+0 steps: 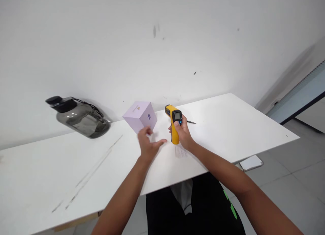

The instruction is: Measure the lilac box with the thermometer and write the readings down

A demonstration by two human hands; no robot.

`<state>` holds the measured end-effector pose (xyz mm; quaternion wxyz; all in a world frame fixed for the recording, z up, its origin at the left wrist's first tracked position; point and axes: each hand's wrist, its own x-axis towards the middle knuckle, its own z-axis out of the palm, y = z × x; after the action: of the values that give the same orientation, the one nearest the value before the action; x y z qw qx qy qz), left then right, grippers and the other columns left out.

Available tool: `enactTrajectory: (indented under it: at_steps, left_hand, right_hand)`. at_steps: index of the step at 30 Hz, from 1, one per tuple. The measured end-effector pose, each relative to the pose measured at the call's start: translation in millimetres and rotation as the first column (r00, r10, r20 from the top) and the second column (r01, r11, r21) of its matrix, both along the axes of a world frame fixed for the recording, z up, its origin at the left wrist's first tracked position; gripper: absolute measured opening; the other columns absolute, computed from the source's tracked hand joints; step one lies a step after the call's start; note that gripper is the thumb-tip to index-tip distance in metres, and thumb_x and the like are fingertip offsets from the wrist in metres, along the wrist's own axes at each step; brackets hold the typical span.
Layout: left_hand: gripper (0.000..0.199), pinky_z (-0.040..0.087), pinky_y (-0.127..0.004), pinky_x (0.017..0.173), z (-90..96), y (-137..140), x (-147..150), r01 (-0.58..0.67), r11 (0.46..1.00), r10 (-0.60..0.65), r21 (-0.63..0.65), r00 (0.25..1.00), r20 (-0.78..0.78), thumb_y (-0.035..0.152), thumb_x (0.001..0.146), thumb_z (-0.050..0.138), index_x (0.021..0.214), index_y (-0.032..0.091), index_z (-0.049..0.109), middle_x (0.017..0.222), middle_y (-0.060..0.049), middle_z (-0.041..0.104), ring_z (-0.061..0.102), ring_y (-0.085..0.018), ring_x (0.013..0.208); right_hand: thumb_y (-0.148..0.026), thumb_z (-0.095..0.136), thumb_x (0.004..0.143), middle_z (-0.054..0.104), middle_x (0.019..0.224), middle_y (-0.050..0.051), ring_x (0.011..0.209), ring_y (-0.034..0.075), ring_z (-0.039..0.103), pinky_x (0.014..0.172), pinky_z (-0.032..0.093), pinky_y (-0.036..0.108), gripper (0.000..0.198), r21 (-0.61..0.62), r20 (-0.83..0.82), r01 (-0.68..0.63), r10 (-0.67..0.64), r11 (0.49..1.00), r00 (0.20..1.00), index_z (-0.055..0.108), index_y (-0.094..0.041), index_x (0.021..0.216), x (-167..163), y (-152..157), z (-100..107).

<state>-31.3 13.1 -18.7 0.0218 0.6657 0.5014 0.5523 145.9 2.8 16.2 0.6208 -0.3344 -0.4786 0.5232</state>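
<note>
My right hand point(186, 135) is wrapped round the handle of a yellow and black infrared thermometer point(175, 133). Its small grey display faces me and the thumb rests by the blue buttons. Just in front of a lilac box point(141, 117) is my left hand point(148, 145), with the thumb stretched out to the right and the fingers bent toward the box. Nothing shows in that hand; whether its fingertips touch the box I cannot tell. A slip with faint writing point(180, 151) lies on the table below the thermometer. Behind my right hand, a dark pen point(191, 122) is partly hidden.
A large grey see-through bottle point(81, 118) with a black lid and strap stands at the left, by the wall. The white table point(228, 126) ends at a front edge close to my legs. On the floor at the right lies a white flat object point(251, 163).
</note>
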Motion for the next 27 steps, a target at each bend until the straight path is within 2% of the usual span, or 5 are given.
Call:
enactTrajectory:
  at_steps: [3, 8, 15, 19, 27]
  left_hand:
    - [0.084, 0.049, -0.037, 0.081, 1.6, -11, 17, 0.349, 0.885, -0.364, -0.307, 0.931, 0.01, 0.055, 0.059, 0.082, 0.127, 0.022, 0.044, 0.104, -0.006, 0.06, 0.059, -0.02, 0.087]
    - [0.08, 0.049, -0.03, 0.067, 11.3, -18, 23, 0.304, 0.731, -0.308, -0.611, 0.946, 0.102, 0.04, 0.067, 0.075, 0.137, 0.024, 0.037, 0.096, -0.002, 0.067, 0.063, -0.017, 0.076]
    - [0.061, 0.048, -0.034, 0.067, 21.4, -18, 21, 0.058, 0.856, -0.117, -0.513, 0.99, -0.084, 0.052, 0.077, 0.064, 0.127, 0.019, 0.05, 0.091, -0.007, 0.067, 0.064, -0.023, 0.078]
    - [0.053, 0.046, -0.036, 0.067, 27.2, -18, 22, -0.084, 0.813, -0.069, -0.576, 0.969, -0.238, 0.054, 0.078, 0.062, 0.119, 0.02, 0.06, 0.082, -0.006, 0.068, 0.064, -0.026, 0.075]
    - [0.05, 0.047, -0.032, 0.071, 21.9, -14, 21, -0.029, 0.766, -0.157, -0.642, 0.96, -0.231, 0.056, 0.083, 0.055, 0.121, 0.024, 0.061, 0.098, -0.005, 0.066, 0.065, -0.023, 0.085]
  right_hand:
    - [-0.066, 0.049, 0.089, 0.058, 0.119, 0.008, 0.095, 0.019, 0.063, 0.083, 0.056, 0.037, 0.069, -0.004, -0.041, -0.032, 0.032, 0.999, 0.999, 0.028, -0.032, 0.145, -10, -11, -2]
    - [-0.062, 0.036, 0.095, 0.061, 0.125, 0.012, 0.101, 0.023, 0.065, 0.089, 0.055, 0.044, 0.067, 0.078, 0.241, -0.114, 0.092, 0.99, 0.966, 0.025, -0.026, 0.15, -16, -14, -4]
    - [-0.044, 0.032, 0.1, 0.059, 0.136, 0.011, 0.135, 0.029, 0.043, 0.118, 0.012, 0.061, 0.042, 0.331, 0.714, 0.343, -0.471, 0.879, 0.518, 0.058, -0.022, 0.125, 32, 33, 2]
    - [-0.034, 0.055, 0.091, 0.043, 0.15, 0.02, 0.148, 0.042, 0.015, 0.111, -0.002, 0.074, 0.035, 0.298, 0.851, 0.457, -0.45, 0.838, 0.269, 0.062, -0.016, 0.12, 63, 55, -17]
    - [-0.014, 0.051, 0.089, 0.068, 0.116, 0.014, 0.134, 0.037, 0.042, 0.112, -0.003, 0.072, 0.023, 0.347, 0.91, 0.32, -0.399, 0.882, 0.113, 0.071, -0.018, 0.078, 65, 61, -27]
